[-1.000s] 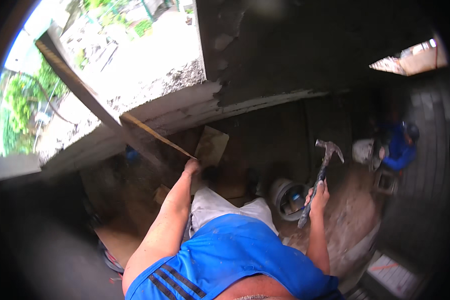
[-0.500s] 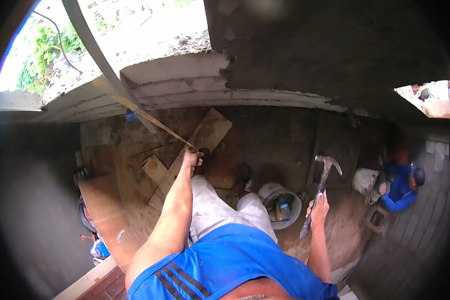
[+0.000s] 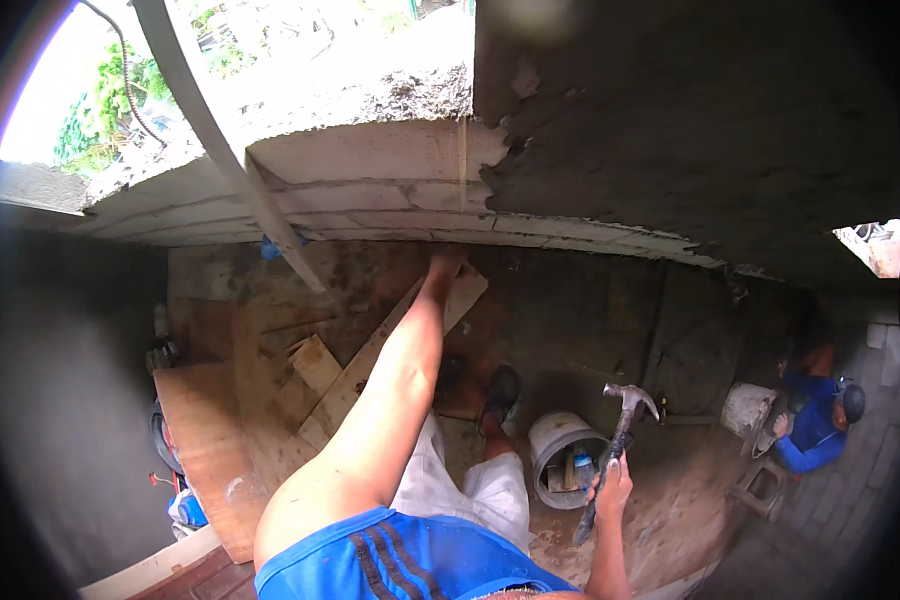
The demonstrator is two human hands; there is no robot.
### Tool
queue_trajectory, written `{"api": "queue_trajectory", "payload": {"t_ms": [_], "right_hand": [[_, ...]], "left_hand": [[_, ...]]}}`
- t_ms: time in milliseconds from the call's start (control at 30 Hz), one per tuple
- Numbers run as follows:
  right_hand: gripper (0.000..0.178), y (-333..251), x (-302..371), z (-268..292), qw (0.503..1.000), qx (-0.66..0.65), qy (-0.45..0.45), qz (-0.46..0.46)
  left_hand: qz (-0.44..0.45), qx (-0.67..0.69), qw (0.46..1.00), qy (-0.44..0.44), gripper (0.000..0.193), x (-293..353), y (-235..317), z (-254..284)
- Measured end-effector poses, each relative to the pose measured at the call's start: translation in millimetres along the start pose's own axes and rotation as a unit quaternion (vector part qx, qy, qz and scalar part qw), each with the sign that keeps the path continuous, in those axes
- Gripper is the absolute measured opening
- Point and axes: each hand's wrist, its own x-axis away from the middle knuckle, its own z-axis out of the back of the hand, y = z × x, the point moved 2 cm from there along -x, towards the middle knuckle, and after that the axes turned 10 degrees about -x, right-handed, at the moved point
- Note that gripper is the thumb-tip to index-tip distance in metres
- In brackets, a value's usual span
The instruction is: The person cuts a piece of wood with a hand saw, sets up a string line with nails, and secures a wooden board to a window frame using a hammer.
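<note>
In my right hand (image 3: 613,485) is a claw hammer (image 3: 622,425), gripped by its dark handle with the metal head upward. My left arm stretches forward to the block wall (image 3: 370,200). There my left hand (image 3: 447,262) is closed at the lower end of a thin wooden strip (image 3: 462,165), which stands against the wall's face. Shadow hides most of those fingers. Below the hammer, on my right, stands a pale bucket (image 3: 553,432) with a bottle and tools inside. The hammer handle passes in front of its rim.
A narrow post (image 3: 205,110) leans across the window opening. Boards (image 3: 350,385) and a plywood sheet (image 3: 205,430) lie on the left. At far right a co-worker in blue (image 3: 815,430) handles another bucket (image 3: 745,408), near a hollow block (image 3: 760,485).
My left hand has moved forward and right to the wall, and the strip has swung from slanting to nearly upright. The hammer has come slightly lower and to the left.
</note>
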Motion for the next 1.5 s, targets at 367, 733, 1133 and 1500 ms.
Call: {"api": "queue_trajectory", "payload": {"t_ms": [367, 733, 1133, 1500], "right_hand": [[0.046, 28, 1, -38, 0.999, -0.018, -0.011, -0.041], [0.046, 52, -17, 6, 0.999, 0.033, -0.017, -0.027], [0.046, 73, -10, 19, 0.998, 0.027, -0.012, -0.063], [0.046, 73, -13, 22, 0.998, 0.021, -0.037, -0.049]], "left_hand": [[0.214, 0.407, 0.884, 0.084, 0.017, -85, 17, 38], [0.214, 0.447, 0.863, 0.099, 0.018, -84, 30, 1], [0.183, 0.41, 0.887, 0.11, 0.024, -76, 34, 5], [0.174, 0.4, 0.89, 0.132, 0.026, -79, 35, 10]]}}
